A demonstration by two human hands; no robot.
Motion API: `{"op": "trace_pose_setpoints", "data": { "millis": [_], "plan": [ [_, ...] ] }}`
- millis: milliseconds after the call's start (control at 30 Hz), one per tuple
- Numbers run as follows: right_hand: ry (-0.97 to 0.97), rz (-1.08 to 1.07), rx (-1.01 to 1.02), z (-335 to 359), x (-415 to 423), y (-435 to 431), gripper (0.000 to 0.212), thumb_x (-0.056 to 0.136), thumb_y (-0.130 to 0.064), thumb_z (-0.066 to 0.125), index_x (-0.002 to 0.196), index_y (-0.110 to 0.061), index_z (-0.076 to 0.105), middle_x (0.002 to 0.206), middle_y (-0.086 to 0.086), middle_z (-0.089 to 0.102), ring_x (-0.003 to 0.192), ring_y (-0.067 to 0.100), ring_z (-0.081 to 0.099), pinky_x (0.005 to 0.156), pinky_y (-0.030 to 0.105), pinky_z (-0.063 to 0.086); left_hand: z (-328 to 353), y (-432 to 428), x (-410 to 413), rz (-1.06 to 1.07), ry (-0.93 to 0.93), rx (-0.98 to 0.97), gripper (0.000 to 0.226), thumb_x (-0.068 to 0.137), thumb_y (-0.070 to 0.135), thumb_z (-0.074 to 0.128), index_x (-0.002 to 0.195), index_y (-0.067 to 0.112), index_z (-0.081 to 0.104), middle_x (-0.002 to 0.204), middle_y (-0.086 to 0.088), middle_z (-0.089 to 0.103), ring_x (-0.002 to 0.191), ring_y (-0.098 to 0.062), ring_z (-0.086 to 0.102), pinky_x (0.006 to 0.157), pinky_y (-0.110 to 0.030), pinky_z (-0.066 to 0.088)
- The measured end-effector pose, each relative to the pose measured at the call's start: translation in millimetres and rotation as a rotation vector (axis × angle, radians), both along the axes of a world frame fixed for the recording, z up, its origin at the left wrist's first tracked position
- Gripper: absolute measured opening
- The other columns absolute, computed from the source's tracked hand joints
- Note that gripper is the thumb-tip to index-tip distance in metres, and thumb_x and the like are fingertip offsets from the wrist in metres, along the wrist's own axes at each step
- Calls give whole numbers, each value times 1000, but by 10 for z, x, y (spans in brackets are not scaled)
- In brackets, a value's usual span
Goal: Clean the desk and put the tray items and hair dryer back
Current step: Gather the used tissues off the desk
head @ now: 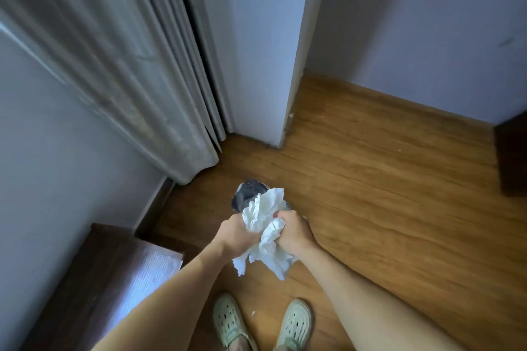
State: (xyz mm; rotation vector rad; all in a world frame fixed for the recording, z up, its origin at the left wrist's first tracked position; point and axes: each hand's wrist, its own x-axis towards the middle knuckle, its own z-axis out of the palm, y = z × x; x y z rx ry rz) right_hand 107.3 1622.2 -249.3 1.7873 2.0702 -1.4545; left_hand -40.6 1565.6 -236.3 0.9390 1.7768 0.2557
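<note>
Both my hands grip a crumpled white tissue wad (263, 239) in front of me over the wooden floor. My left hand (235, 234) holds its left side and my right hand (293, 229) holds its right side, fingers closed into the paper. Just beyond the tissue, on the floor, stands a small dark bin (248, 194) with a dark liner, mostly hidden behind the paper. A corner of the dark wooden desk (114, 271) shows at the lower left. The tray items and hair dryer are out of view.
A grey curtain (128, 80) hangs at the left down to the floor. A white wall corner (265, 65) juts out ahead. Dark furniture (512, 157) stands at the right edge. My feet in pale green shoes (228, 322) are below.
</note>
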Motion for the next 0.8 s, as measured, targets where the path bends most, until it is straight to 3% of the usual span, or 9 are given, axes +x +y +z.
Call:
{"op": "trace_pose_setpoints", "data": {
  "millis": [167,400,500,567,633,700,800],
  "plan": [
    [-53,-19,-26,-1377,-230,364,25,84,-15,52,60,-22,47,69,-8,56,71,18,51,53,25,36,-1293,334,-131,18,-8,-9,12,91,38,63,88,26,65,95,2,73,91,-19,70,84,-33,58],
    [-212,-25,203,-2927,-416,797,18,83,-9,47,70,-21,52,86,0,60,81,25,46,64,30,38,-2728,922,-284,18,-1,30,5,86,21,65,91,24,65,86,5,69,89,-19,66,76,-28,51],
    [-279,31,270,-3451,-481,899,19,85,-7,50,89,-18,64,102,6,67,92,32,57,67,29,38,-3236,1091,-381,19,-41,28,51,66,23,68,116,26,63,103,4,69,99,-18,64,86,-31,53],
    [-341,138,241,-3753,-509,915,21,86,-6,53,100,-13,67,109,10,67,102,33,61,68,31,42,-3497,1143,-414,32,-56,17,69,67,23,67,135,27,53,118,-1,66,106,-21,63,90,-33,53],
    [-361,235,134,-3970,-507,904,28,86,-7,58,113,-11,65,120,12,63,112,34,59,77,34,51,-3682,1175,-440,-7,-10,-22,59,83,14,64,139,22,50,125,-5,63,114,-25,61,96,-36,51],
    [-371,326,33,-4058,-477,912,43,87,-11,61,129,-16,57,133,12,55,124,33,53,90,36,50,-3812,1198,-478,-25,53,-25,52,89,14,62,140,19,52,129,-6,63,120,-28,59,102,-39,49],
    [-435,417,39,-3933,-460,952,48,89,-5,57,134,-22,57,135,13,54,124,34,54,94,37,50,-3791,1205,-530,15,103,-2,55,90,15,63,144,20,51,135,-8,60,122,-28,56,99,-34,48]
  ]
}}
